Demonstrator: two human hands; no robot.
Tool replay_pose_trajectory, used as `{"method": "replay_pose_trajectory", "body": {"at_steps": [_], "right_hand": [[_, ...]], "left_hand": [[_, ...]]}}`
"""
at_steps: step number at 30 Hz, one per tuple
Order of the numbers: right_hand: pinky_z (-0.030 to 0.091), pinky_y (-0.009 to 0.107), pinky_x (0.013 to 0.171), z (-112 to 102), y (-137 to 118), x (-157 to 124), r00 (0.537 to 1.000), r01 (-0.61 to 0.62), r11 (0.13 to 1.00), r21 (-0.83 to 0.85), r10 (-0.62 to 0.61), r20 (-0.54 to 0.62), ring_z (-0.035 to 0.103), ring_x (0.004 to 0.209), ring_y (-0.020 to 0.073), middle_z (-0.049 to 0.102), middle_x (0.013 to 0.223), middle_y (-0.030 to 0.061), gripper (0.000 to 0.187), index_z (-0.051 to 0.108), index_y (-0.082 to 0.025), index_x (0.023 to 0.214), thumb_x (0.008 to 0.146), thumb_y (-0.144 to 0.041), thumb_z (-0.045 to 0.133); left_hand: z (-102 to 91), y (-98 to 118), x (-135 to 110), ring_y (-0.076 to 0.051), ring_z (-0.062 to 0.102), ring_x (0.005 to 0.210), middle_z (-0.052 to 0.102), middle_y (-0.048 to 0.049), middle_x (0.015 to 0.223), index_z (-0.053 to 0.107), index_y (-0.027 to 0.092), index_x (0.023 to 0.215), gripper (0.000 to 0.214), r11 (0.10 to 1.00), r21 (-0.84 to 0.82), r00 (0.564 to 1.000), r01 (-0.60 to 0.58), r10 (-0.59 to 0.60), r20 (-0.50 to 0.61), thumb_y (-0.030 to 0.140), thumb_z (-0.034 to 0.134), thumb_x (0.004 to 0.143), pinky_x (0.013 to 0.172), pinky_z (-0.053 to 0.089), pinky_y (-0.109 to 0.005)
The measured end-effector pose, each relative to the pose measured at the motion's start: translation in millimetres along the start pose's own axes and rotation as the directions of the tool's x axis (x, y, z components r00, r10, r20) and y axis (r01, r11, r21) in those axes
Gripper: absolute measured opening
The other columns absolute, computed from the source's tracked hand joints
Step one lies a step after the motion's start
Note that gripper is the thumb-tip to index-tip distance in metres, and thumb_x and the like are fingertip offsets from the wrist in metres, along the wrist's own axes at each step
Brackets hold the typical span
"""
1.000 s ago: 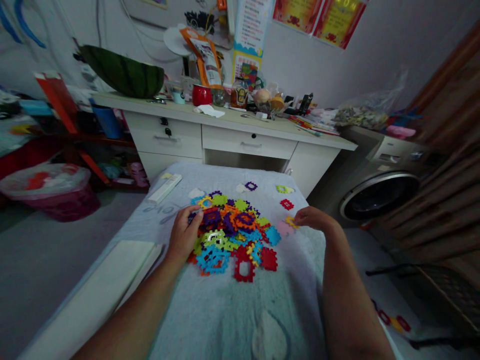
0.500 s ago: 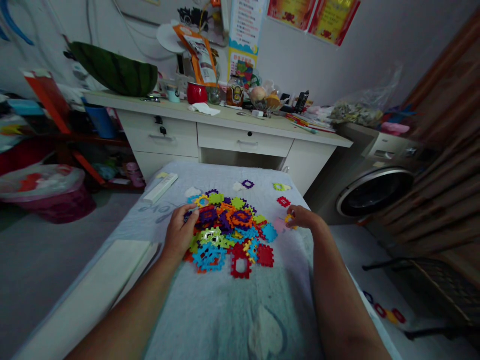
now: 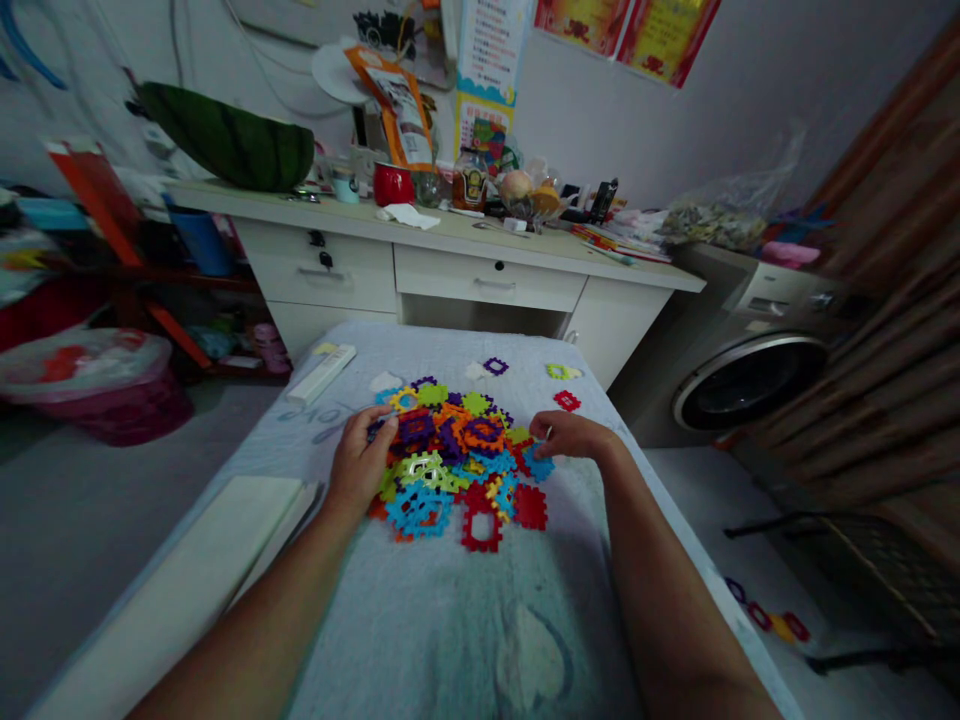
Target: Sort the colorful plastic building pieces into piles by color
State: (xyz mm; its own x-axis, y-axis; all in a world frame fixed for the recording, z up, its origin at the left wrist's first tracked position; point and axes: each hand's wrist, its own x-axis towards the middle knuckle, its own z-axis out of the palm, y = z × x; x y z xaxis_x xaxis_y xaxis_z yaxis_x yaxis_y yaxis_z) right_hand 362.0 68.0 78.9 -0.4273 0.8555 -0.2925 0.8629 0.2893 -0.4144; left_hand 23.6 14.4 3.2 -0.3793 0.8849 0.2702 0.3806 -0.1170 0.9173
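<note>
A heap of colourful plastic interlocking tiles (image 3: 424, 468) with toothed edges lies on the cloth-covered table. My left hand (image 3: 361, 455) rests at the heap's left side, thumb apart from the fingers, around a dark purple tile (image 3: 374, 430). My right hand (image 3: 566, 436) is over the heap's right edge, its fingers curved and apart. Its thumb side reaches a blue tile (image 3: 535, 464); contact is hard to make out. Near it lie a solid red tile (image 3: 531, 508) and a small red tile (image 3: 568, 401). A red frame tile (image 3: 481, 535) is at the front.
Further back are a purple tile (image 3: 496, 367) and a lime tile (image 3: 557, 371). A long white box (image 3: 244, 530) and a white strip (image 3: 322, 374) lie left. Behind stands a white desk (image 3: 491, 270); a washing machine (image 3: 750, 350) is right. Several tiles (image 3: 784, 628) are on the floor.
My right hand has moved left from the table's right side to the heap. The yellow tile at its fingers is no longer visible. My left hand stays in place.
</note>
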Motion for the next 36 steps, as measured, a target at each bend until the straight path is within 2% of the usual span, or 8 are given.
{"method": "replay_pose_trajectory", "body": {"at_steps": [4,8,15,20,23,28,33,36], "right_hand": [[0.035,0.02,0.055,7.3,-4.4,2.5,0.999,-0.02,1.0,-0.016,0.021,0.025,0.05,0.066,0.0103,0.054,0.071,-0.0055,0.025,0.056,-0.019,0.079,0.062,-0.013,0.074],[0.038,0.019,0.051,4.9,-0.4,-0.9,0.993,-0.074,0.988,0.138,0.061,0.099,0.05,0.057,0.0088,0.049,0.065,-0.0063,0.018,0.052,-0.019,0.075,0.066,-0.009,0.065],[0.039,0.02,0.048,-14.7,14.9,-15.3,0.996,-0.038,0.938,0.344,0.008,0.087,0.051,0.053,0.0097,0.052,0.063,-0.0045,0.014,0.057,-0.018,0.08,0.069,-0.021,0.064],[0.04,0.022,0.058,-32.2,37.0,-30.5,0.99,0.065,0.927,0.37,-0.015,-0.138,0.048,0.063,0.0106,0.052,0.067,-0.0032,0.017,0.055,-0.017,0.075,0.069,-0.031,0.065],[0.036,0.022,0.057,-38.2,47.4,-40.2,0.965,0.031,0.945,0.327,0.057,-0.257,0.044,0.063,0.0105,0.049,0.066,-0.0033,0.017,0.055,-0.017,0.074,0.069,-0.032,0.063],[0.032,0.023,0.056,-34.2,52.7,-57.9,0.942,-0.065,0.987,0.145,0.109,-0.318,0.042,0.061,0.0108,0.047,0.064,-0.0034,0.006,0.054,-0.018,0.071,0.069,-0.023,0.057],[0.034,0.025,0.063,-4.6,51.3,-90.9,0.862,-0.185,0.979,-0.085,0.12,-0.492,0.048,0.068,0.0136,0.056,0.074,0.0015,0.006,0.052,-0.019,0.072,0.072,-0.014,0.055],[0.038,0.026,0.069,21.6,53.2,-114.3,0.875,-0.214,0.967,-0.137,0.128,-0.466,0.053,0.075,0.0159,0.059,0.084,0.0043,0.008,0.056,-0.019,0.077,0.073,-0.012,0.058]], "left_hand": [[0.1,1.5,-0.6,-0.023,0.06,0.103,0.065,-0.0065,0.108,0.064,0.021,0.107,0.04,1.0,-0.009,1.0,0.008,-0.008,-0.003,0.051,0.054,0.082,0.099,0.044,-0.039],[0.1,0.9,-0.2,-0.023,0.06,0.104,0.065,-0.0061,0.108,0.065,0.022,0.106,0.039,1.0,-0.004,1.0,0.007,-0.007,-0.008,0.051,0.054,0.082,0.099,0.044,-0.038],[0.8,-1.9,1.2,-0.024,0.059,0.106,0.065,-0.0069,0.109,0.064,0.021,0.108,0.04,1.0,-0.002,1.0,0.014,-0.014,-0.001,0.051,0.055,0.082,0.101,0.042,-0.039],[1.4,-2.7,1.3,-0.024,0.06,0.105,0.065,-0.0065,0.109,0.064,0.022,0.108,0.041,1.0,-0.007,1.0,0.019,-0.019,0.002,0.052,0.055,0.082,0.1,0.043,-0.04],[1.4,-2.7,1.6,-0.024,0.06,0.106,0.065,-0.0068,0.11,0.064,0.022,0.108,0.042,1.0,-0.006,1.0,0.022,-0.022,0.003,0.053,0.055,0.081,0.101,0.043,-0.04],[1.0,-0.4,0.7,-0.024,0.059,0.106,0.065,-0.0071,0.109,0.064,0.022,0.107,0.041,1.0,0.001,1.0,0.014,-0.014,0.004,0.052,0.055,0.081,0.101,0.043,-0.04],[0.5,-0.4,0.5,-0.023,0.06,0.103,0.066,-0.0064,0.107,0.064,0.021,0.108,0.042,1.0,-0.013,1.0,0.026,-0.026,0.005,0.051,0.055,0.081,0.1,0.043,-0.039],[0.5,-2.1,1.3,-0.023,0.061,0.102,0.066,-0.0061,0.106,0.064,0.022,0.108,0.042,1.0,-0.006,1.0,0.023,-0.023,0.006,0.052,0.056,0.08,0.1,0.044,-0.038]]}}
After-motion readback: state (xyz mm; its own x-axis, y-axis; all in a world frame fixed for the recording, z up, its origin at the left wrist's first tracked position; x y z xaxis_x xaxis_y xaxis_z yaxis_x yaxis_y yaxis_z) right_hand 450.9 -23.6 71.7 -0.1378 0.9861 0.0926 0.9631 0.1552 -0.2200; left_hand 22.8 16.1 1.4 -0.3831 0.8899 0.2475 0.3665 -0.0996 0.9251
